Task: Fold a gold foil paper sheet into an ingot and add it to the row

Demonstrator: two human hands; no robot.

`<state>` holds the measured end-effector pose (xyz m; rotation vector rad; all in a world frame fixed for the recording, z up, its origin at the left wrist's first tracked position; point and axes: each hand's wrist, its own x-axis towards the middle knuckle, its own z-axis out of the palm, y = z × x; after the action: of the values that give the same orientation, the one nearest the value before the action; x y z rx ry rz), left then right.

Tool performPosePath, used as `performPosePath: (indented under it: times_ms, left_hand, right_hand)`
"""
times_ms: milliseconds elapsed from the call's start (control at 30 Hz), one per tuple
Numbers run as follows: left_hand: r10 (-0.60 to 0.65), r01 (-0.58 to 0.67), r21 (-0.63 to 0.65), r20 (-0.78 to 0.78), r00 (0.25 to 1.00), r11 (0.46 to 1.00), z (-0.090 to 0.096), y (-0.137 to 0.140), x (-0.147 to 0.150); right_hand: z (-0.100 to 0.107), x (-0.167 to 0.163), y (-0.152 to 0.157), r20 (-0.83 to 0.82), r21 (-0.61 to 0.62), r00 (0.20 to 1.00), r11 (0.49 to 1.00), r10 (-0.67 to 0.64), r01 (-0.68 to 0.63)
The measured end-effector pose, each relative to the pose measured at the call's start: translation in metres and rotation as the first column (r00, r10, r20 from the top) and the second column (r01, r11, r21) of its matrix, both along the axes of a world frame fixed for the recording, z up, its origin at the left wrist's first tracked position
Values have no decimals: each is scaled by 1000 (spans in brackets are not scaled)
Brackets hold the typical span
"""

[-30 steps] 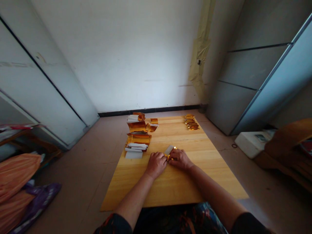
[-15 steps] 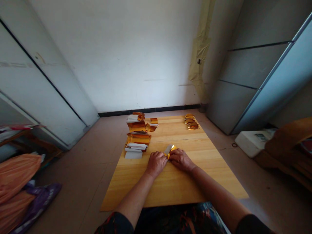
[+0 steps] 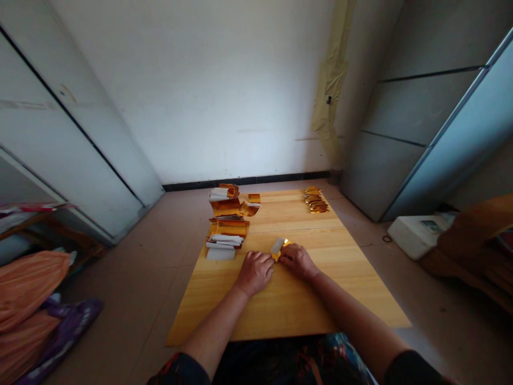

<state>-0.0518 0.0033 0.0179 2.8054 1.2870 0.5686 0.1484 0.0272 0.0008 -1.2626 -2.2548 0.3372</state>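
Note:
A small sheet of gold foil paper [image 3: 277,246] with a pale grey patch lies partly folded near the middle of the wooden table [image 3: 288,310]. My right hand [image 3: 300,262] is closed on its right side, the fingers bent over the gold edge. On the other side, my left hand [image 3: 255,271] rests on the wood, its fingers loosely laid out and their tips at the paper's lower left edge. The left thumb is mostly hidden. Folded gold pieces [image 3: 316,200] stand in a row at the far right corner.
Stacks of gold and white paper [image 3: 228,229] line the table's left side, with loose gold sheets [image 3: 250,207] beside them. Left of the table lie orange and purple bags [image 3: 32,299]. A grey cabinet [image 3: 385,149] and a white box [image 3: 412,235] are on the right.
My left hand has drawn back slightly to the left and towards me, its fingers less tightly gathered on the paper. My right hand stays at the paper, and more of the sheet shows.

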Motion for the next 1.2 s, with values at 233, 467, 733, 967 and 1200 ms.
performPosePath:
  times_ms: [233, 467, 733, 967, 1200]
  left_hand:
    - [-5, 5, 20, -26, 1000, 1000, 0, 1, 1]
    - [-95, 95, 12, -3, 995, 995, -4, 7, 2]
    - [-98, 97, 22, 53, 994, 995, -9, 7, -1]
    - [-54, 57, -39, 71, 996, 998, -8, 5, -1]
    - [-118, 116, 55, 47, 992, 992, -10, 5, -1]
  right_hand:
    - [-1, -11, 1, -84, -53, 983, 986, -164, 160]
    - [6, -15, 7, 33, -116, 972, 965, -231, 234]
    - [12, -15, 8, 109, -164, 971, 959, -214, 230]
    - [11, -15, 11, 145, -199, 964, 948, -222, 248]
    - [15, -16, 11, 150, -244, 959, 931, -239, 270]
